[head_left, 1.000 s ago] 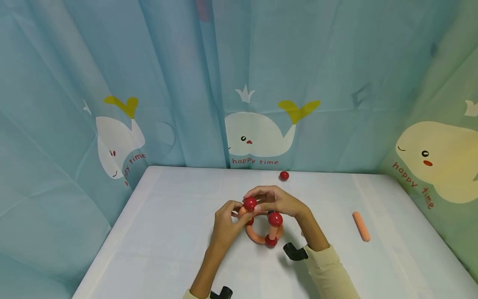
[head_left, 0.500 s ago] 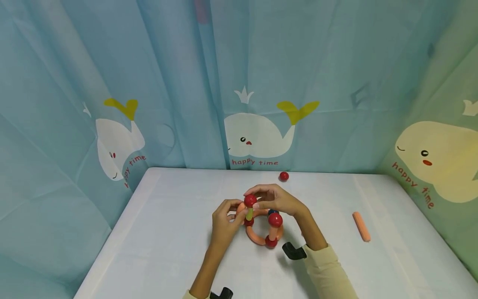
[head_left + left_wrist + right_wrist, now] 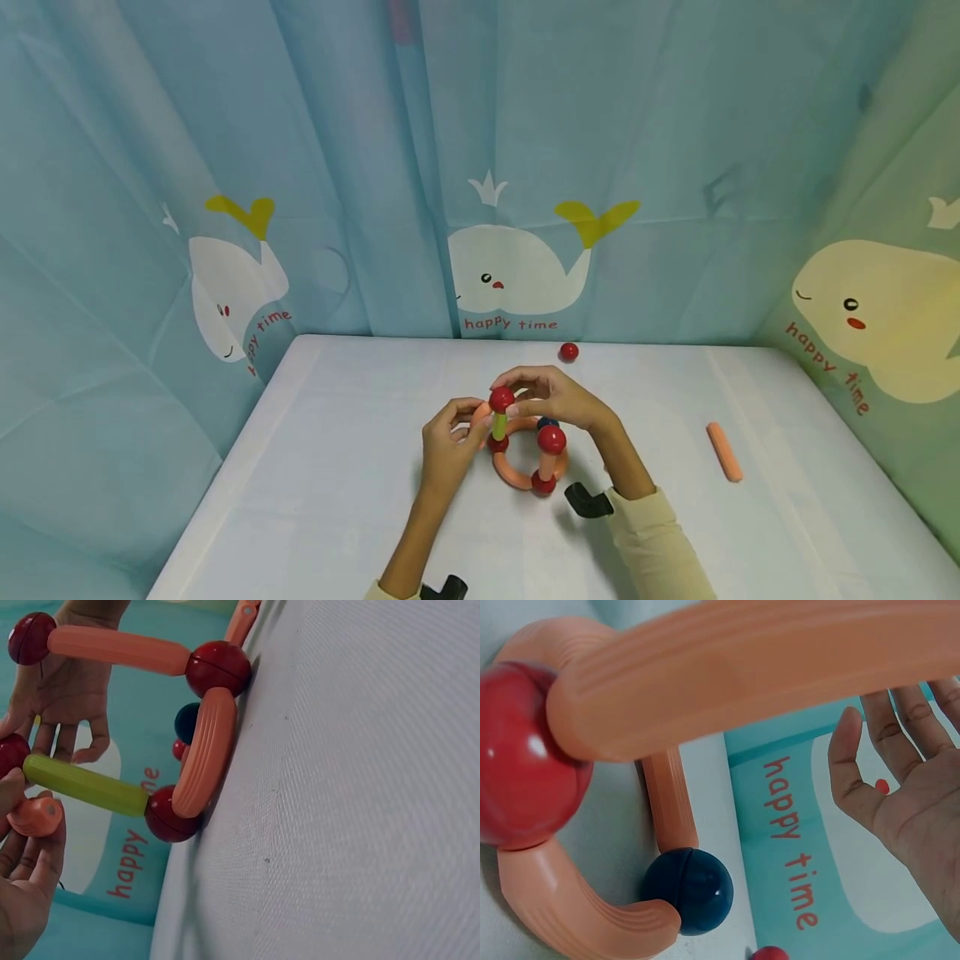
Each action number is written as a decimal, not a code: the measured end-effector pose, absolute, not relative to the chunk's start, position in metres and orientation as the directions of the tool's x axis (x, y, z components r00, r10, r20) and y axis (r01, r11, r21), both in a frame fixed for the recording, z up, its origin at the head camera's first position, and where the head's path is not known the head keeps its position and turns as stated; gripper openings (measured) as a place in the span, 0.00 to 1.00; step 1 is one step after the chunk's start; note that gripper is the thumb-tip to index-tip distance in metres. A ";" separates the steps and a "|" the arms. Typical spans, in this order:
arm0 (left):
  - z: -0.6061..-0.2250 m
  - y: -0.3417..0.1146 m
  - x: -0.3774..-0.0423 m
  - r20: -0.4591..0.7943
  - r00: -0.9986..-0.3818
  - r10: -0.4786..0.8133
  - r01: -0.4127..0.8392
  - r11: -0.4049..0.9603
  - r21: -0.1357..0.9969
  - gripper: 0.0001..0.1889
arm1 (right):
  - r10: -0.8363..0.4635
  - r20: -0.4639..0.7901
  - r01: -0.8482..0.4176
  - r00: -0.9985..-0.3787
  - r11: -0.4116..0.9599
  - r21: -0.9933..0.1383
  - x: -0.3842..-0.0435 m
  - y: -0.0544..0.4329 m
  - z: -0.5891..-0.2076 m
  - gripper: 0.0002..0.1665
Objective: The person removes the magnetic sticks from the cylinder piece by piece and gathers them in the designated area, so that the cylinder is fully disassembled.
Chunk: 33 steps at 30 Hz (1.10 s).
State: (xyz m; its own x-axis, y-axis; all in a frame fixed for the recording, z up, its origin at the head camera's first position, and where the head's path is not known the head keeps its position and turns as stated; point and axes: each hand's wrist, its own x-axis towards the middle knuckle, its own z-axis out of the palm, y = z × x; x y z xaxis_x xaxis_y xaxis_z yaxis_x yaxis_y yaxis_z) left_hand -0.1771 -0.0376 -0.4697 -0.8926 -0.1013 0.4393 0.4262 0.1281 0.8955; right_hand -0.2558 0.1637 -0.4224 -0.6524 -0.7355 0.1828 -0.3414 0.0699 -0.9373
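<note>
Between the right fingers [image 3: 522, 377] sits a red ball [image 3: 502, 399].

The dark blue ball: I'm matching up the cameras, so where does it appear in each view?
Head: the dark blue ball is right of and below centre, just below the right hand, partly hidden.
Left wrist: left of and above centre, partly hidden by a curved orange piece.
Right wrist: below centre, slightly left, in fuller view.
Shared landmark: the upright orange rod, which runs sideways in both wrist pictures.
</note>
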 end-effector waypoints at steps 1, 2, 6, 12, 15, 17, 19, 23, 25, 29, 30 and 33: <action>-0.469 -0.037 -0.177 0.438 -0.893 -0.103 0.426 0.118 0.897 0.13 | -0.735 0.182 -0.341 -0.654 0.072 -0.937 -0.256 0.164 -0.422 0.19; -0.469 -0.037 -0.177 0.438 -0.893 -0.104 0.426 0.118 0.897 0.13 | -0.733 0.178 -0.338 -0.657 0.074 -0.938 -0.255 0.164 -0.422 0.19; -0.467 -0.038 -0.176 0.442 -0.891 -0.106 0.428 0.137 0.894 0.13 | -0.729 0.170 -0.329 -0.663 0.080 -0.941 -0.255 0.163 -0.421 0.19; -0.468 -0.040 -0.177 0.459 -0.884 -0.090 0.438 0.186 0.880 0.13 | -0.723 0.164 -0.323 -0.671 0.086 -0.942 -0.254 0.164 -0.421 0.19; -0.469 -0.044 -0.179 0.484 -0.871 -0.086 0.456 0.228 0.860 0.11 | -0.726 0.156 -0.318 -0.670 0.090 -0.944 -0.255 0.164 -0.422 0.19; -0.469 -0.047 -0.181 0.494 -0.866 -0.083 0.461 0.252 0.851 0.10 | -0.725 0.151 -0.310 -0.672 0.090 -0.946 -0.255 0.163 -0.422 0.19; -0.469 -0.051 -0.182 0.495 -0.866 -0.079 0.459 0.272 0.846 0.10 | -0.718 0.145 -0.304 -0.680 0.097 -0.948 -0.255 0.164 -0.422 0.19; -0.468 -0.063 -0.186 0.444 -0.887 -0.130 0.392 0.297 0.871 0.11 | -0.712 0.135 -0.291 -0.689 0.102 -0.951 -0.255 0.164 -0.420 0.20; -0.468 -0.072 -0.187 0.399 -0.898 -0.184 0.332 0.312 0.890 0.10 | -0.716 0.136 -0.288 -0.685 0.095 -0.953 -0.254 0.164 -0.419 0.20; -0.472 -0.089 -0.188 0.272 -0.918 -0.289 0.169 0.334 0.927 0.11 | -0.716 0.136 -0.275 -0.685 0.082 -0.958 -0.253 0.164 -0.419 0.20; -0.473 -0.093 -0.188 0.238 -0.924 -0.299 0.130 0.340 0.931 0.10 | -0.714 0.135 -0.272 -0.687 0.080 -0.959 -0.253 0.164 -0.419 0.20; -0.478 -0.101 -0.189 0.132 -0.939 -0.319 0.007 0.364 0.931 0.10 | -0.710 0.132 -0.266 -0.691 0.080 -0.961 -0.252 0.165 -0.419 0.20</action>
